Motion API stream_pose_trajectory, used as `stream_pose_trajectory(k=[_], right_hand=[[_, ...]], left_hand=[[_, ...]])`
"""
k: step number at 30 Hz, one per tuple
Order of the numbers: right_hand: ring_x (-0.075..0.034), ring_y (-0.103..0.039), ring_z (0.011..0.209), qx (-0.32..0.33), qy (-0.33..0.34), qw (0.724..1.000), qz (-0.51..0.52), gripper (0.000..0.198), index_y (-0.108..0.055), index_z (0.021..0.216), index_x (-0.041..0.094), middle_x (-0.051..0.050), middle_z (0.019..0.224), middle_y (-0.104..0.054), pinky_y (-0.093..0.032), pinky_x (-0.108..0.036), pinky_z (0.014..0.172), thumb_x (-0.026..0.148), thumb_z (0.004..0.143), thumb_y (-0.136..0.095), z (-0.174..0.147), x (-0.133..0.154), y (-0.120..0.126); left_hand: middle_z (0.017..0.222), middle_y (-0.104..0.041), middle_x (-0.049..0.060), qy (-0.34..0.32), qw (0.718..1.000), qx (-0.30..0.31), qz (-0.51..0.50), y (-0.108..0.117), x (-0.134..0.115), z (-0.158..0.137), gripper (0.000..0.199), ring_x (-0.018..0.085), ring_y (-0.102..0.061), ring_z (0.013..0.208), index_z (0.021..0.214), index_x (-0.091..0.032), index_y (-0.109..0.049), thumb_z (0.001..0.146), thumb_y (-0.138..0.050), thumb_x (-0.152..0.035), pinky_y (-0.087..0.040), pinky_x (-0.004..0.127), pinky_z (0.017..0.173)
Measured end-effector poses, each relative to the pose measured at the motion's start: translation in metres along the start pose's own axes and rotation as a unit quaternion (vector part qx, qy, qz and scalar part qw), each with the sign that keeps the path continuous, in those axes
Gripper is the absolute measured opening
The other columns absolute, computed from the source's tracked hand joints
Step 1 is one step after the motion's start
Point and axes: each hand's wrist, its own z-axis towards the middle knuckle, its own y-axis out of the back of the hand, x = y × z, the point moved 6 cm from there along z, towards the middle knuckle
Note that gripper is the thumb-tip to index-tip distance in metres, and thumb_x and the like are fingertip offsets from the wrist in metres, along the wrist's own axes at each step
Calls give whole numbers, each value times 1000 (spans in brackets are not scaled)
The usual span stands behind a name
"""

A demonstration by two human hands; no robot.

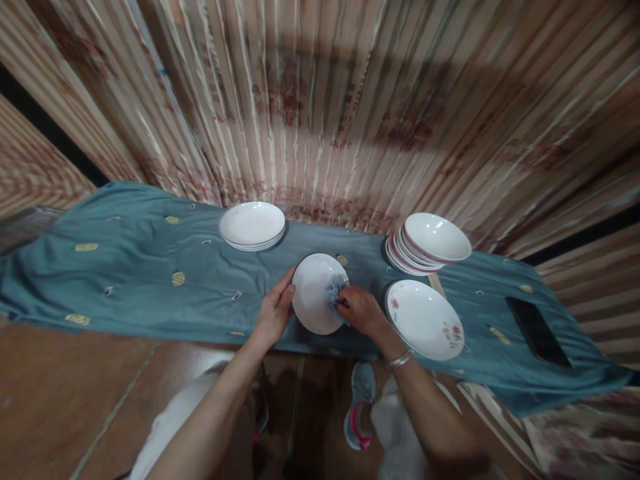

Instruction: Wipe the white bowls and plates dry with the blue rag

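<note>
A round white plate is held near the middle of the table's front edge. My left hand grips its left rim, thumb on top and the other fingers partly hidden underneath. Bunched in my right hand is a light blue cloth, pressed on the right side of the plate's face. Just right of that hand lies a white plate with red flowers. Behind and to the left stands a short stack of white plates.
A stack of red-rimmed white bowls stands at the back right. A black phone lies on the far right of the teal patterned tablecloth. Striped curtains hang directly behind the table.
</note>
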Motion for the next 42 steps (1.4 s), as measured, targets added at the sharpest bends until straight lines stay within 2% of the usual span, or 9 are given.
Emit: stream_pose_trajectory(k=[5, 9, 18, 23, 27, 31, 35, 38, 42], right_hand=[[-24, -62, 104, -121, 7, 991, 47, 19, -65, 98, 14, -15, 106, -67, -47, -36, 95, 19, 90, -48, 17, -3, 3], [-25, -51, 126, -156, 58, 977, 135, 35, -59, 123, 14, -16, 132, -57, -39, -41, 110, 23, 92, -46, 25, 11, -2], [-23, -49, 131, -117, 145, 942, 280, 38, -61, 127, 19, -12, 137, -55, -37, -41, 113, 29, 94, -46, 22, 50, -9], [-22, -56, 123, -37, 155, 910, 383, 31, -71, 112, 23, -9, 128, -63, -44, -38, 107, 40, 90, -57, 15, 55, -14], [-21, -65, 106, 45, 143, 892, 426, 33, -75, 100, 20, -9, 115, -68, -52, -32, 90, 46, 83, -66, 7, 55, -17], [-17, -66, 83, 119, 131, 912, 370, 22, -75, 93, 17, -5, 94, -72, -50, -26, 74, 35, 82, -69, -2, 48, -17], [-15, -65, 74, 149, 92, 955, 239, 10, -73, 85, 17, -2, 81, -71, -44, -23, 68, 24, 79, -68, -9, 29, -9], [-15, -64, 71, 132, 51, 979, 150, 6, -71, 81, 17, -1, 77, -70, -41, -23, 65, 19, 79, -65, -11, 13, -2], [-18, -65, 78, 54, 21, 998, 30, 8, -68, 81, 17, -5, 83, -70, -43, -25, 69, 14, 81, -60, -7, -1, 2]], left_hand=[[110, -71, 9, 8, 999, 31, 20, -10, 1, -2, 68, 24, -66, 82, 130, -19, -62, 67, -75, -43, -54, 26, 53], [111, -70, 9, 6, 999, 29, 28, -12, 3, -2, 69, 19, -63, 74, 131, -18, -61, 67, -74, -44, -50, 22, 46], [122, -65, 12, -24, 998, 55, 30, -11, 4, -4, 81, 16, -60, 74, 135, -15, -57, 67, -72, -56, -51, 23, 48], [106, -69, 9, -7, 999, 39, 21, -9, 7, -2, 87, 13, -56, 67, 134, -15, -58, 61, -75, -59, -49, 20, 45], [87, -68, 5, -7, 999, 38, 12, -6, 11, 2, 89, 11, -51, 60, 133, -14, -58, 59, -75, -60, -46, 20, 45], [80, -66, 3, -4, 998, 55, 18, -5, 12, 3, 89, 10, -48, 54, 137, -13, -54, 63, -73, -59, -46, 21, 46], [99, -68, 8, -1, 998, 53, 13, -6, 10, 2, 90, 10, -51, 60, 138, -14, -53, 62, -74, -59, -50, 24, 51], [109, -67, 11, -4, 998, 55, 20, -7, 8, 1, 90, 11, -53, 63, 137, -14, -54, 62, -73, -60, -51, 24, 51], [112, -67, 12, -16, 998, 48, 42, -8, 5, -2, 86, 13, -55, 66, 136, -14, -56, 65, -72, -59, -50, 23, 49]])
